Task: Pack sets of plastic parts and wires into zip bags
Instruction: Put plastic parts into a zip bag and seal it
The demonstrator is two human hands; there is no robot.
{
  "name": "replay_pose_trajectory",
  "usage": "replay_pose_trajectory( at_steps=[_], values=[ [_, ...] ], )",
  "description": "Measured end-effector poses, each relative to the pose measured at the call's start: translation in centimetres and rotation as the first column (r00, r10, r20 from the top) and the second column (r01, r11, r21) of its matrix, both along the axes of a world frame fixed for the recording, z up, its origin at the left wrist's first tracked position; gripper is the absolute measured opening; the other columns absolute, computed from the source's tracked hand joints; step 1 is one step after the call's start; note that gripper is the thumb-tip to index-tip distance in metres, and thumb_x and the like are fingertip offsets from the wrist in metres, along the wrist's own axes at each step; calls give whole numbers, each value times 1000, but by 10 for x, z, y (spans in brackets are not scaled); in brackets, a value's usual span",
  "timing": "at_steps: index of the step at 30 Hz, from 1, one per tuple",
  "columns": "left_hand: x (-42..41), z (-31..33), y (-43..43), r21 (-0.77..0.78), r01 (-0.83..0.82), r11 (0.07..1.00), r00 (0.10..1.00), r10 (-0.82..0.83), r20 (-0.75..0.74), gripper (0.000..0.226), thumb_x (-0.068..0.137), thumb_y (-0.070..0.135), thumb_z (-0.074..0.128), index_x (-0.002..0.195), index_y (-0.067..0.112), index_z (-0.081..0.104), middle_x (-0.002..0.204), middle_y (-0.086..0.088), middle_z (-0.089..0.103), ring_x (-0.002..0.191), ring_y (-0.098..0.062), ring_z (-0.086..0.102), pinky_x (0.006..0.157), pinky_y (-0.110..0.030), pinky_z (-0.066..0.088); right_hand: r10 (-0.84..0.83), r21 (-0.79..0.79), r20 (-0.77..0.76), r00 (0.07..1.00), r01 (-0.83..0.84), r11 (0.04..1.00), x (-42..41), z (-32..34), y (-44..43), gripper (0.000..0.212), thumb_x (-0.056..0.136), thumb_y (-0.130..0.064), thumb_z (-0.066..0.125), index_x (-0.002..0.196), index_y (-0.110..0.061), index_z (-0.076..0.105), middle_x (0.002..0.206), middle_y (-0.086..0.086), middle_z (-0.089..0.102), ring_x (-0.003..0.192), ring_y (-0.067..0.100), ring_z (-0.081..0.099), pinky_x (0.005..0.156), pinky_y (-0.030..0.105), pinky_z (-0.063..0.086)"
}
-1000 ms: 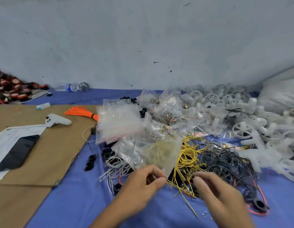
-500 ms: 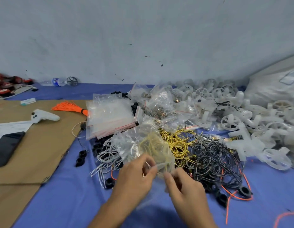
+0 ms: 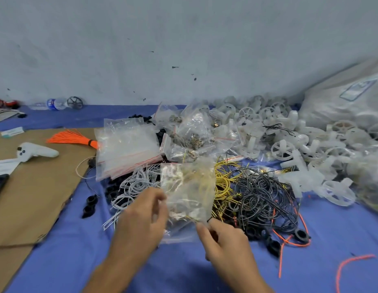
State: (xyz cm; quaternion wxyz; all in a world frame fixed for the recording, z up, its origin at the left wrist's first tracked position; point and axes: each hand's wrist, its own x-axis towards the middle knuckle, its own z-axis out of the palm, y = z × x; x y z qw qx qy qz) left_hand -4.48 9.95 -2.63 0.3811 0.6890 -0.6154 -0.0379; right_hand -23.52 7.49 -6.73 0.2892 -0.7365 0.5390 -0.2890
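The zip bag (image 3: 188, 193) is held up between both hands. The left hand (image 3: 141, 216) grips its left edge and the right hand (image 3: 224, 240) pinches its lower edge. It looks light, limp and slick, so I'd hold the edges, not the bulging middle.

Plain pale grey plaster wall (image 3: 184, 39) across the back, dotted with a few dark specks. Below it there's a blue-purple cloth sheet (image 3: 57, 261) spread out, with a flat brown cardboard sheet (image 3: 35, 197) lying over its left side. Soft, even light.
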Motion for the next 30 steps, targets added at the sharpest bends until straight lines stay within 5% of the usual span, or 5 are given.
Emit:
replay_pose_trajectory(
  at_steps=[4, 10, 14, 21, 30],
  values=[
    [33, 27, -6, -174, -132, 976, 989, 142, 43, 26, 89, 17, 63, 93, 39, 50, 57, 1, 50, 58, -15, 52, 49, -23, 39, -21, -128, -138, 990, 4, 992, -5, -1, -15, 64, 85, -80, 14, 75, -24, 42, 60, -2, 57, 65, 25, 55, 61, 40, 45],
    [29, 36, -10, -117, -59, 991, 995, 50, -84, 7, 94, 40, 57, 101, 41, 58, 58, 4, 50, 50, -14, 46, 49, -32, 40, -98, -299, -493, 865, -63, 952, -10, -3, -84, 33, 99, -27, 44, 130, -30, 56, 119, 1, 52, 105, 26, 44, 88, 35, 43],
    [18, 33, -10, -43, 49, 998, 980, -57, -193, 14, 93, 40, 58, 103, 50, 57, 57, 11, 53, 51, -7, 47, 50, -16, 37, -112, -310, -586, 802, -94, 946, -8, -6, -95, 27, 94, -20, 52, 119, -21, 58, 118, 5, 54, 101, 28, 47, 90, 36, 41],
    [14, 38, -17, -30, 103, 994, 943, -107, -316, 21, 94, 31, 61, 106, 49, 59, 64, 5, 57, 51, -5, 48, 52, -14, 39, -154, -285, 110, 982, 180, 942, -41, 18, -105, 2, 97, -20, 54, 97, -22, 54, 91, -10, 61, 84, 2, 57, 68, 17, 40],
    [-1, 33, -26, -20, 138, 990, 941, -138, -310, 20, 94, 28, 62, 108, 42, 63, 57, 14, 53, 52, -6, 47, 57, -23, 38, -170, 79, 881, 442, 216, 973, -60, 55, -96, 23, 102, -6, 45, 90, -18, 61, 86, -1, 71, 82, 16, 64, 78, 29, 55]
  ],
)
